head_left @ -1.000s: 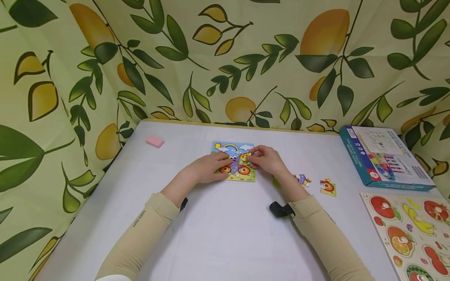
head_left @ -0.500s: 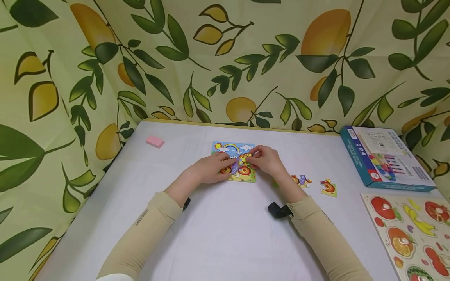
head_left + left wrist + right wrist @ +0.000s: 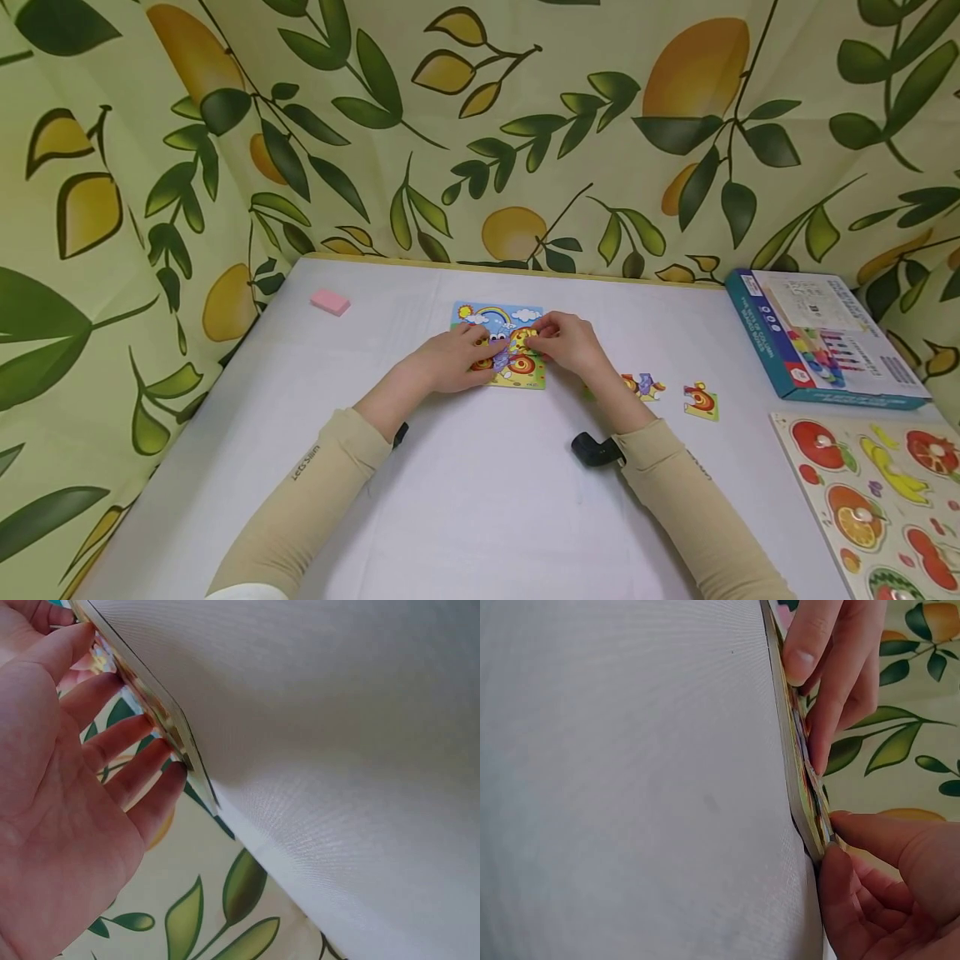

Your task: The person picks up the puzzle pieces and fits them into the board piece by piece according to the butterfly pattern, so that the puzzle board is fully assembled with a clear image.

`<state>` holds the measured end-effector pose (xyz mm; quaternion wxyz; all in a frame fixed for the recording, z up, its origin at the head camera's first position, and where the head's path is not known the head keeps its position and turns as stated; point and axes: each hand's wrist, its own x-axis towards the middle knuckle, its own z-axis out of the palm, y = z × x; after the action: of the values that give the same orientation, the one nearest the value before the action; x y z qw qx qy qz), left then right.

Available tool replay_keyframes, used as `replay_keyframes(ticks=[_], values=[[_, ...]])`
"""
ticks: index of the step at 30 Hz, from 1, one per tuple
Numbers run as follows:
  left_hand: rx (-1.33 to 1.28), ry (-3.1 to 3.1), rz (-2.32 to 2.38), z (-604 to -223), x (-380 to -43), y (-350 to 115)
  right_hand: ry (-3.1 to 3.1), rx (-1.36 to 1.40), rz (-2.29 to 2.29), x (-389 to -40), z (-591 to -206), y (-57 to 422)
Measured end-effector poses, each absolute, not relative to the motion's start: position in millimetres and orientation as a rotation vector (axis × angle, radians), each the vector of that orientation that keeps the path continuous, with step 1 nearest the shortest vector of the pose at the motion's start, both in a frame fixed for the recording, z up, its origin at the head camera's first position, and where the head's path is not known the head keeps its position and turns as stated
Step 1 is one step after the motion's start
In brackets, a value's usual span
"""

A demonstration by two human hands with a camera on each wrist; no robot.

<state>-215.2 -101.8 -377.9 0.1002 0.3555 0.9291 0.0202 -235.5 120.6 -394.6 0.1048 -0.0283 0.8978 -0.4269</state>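
Note:
A butterfly jigsaw puzzle [image 3: 517, 377] with a blue sky lies on the white table. My left hand [image 3: 448, 360] rests on its left side; in the left wrist view its fingers [image 3: 157, 754] lie extended along the surface. On the right side of the puzzle, my right hand [image 3: 572, 343] pinches a yellow wing puzzle piece [image 3: 522, 339] between thumb and forefinger. The right wrist view shows this puzzle piece [image 3: 831, 831] low over the board, its outline mostly hidden by fingers. Loose puzzle pieces [image 3: 643, 385] lie right of the right forearm, one [image 3: 701, 402] apart, another partly covered.
A pink eraser-like block [image 3: 331, 302] lies at the back left of the table [image 3: 480, 500]. On the right are a flat teal-edged box [image 3: 825, 333] and a fruit knob puzzle board [image 3: 870, 500]. Patterned curtains [image 3: 480, 133] stand behind and to the left.
My left hand has shifted slightly right over the puzzle. My right hand stays nearly in place, still pinching the yellow piece.

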Motion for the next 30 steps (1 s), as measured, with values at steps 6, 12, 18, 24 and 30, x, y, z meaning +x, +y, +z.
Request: replay_keyframes(ticks=[6,12,18,24,30], values=[[1.033,2.748,0.041,-377.0,-214.7,-101.1,2.621,-0.069,-1.269,-236.6,-394.0,120.8],[1.025,2.745,0.041,-377.4,-214.7,-101.0,2.617,-0.062,-1.265,-237.3,-395.1,121.8],[1.025,2.744,0.047,-376.7,-214.2,-101.0,2.624,-0.079,-1.245,-238.1,-396.2,122.8],[1.032,2.752,0.043,-377.1,-213.9,-101.0,2.652,-0.107,-1.222,-239.8,-397.6,123.7],[1.04,2.755,0.051,-377.2,-214.2,-100.8,2.653,-0.107,-1.218,-241.8,-399.6,124.1]])
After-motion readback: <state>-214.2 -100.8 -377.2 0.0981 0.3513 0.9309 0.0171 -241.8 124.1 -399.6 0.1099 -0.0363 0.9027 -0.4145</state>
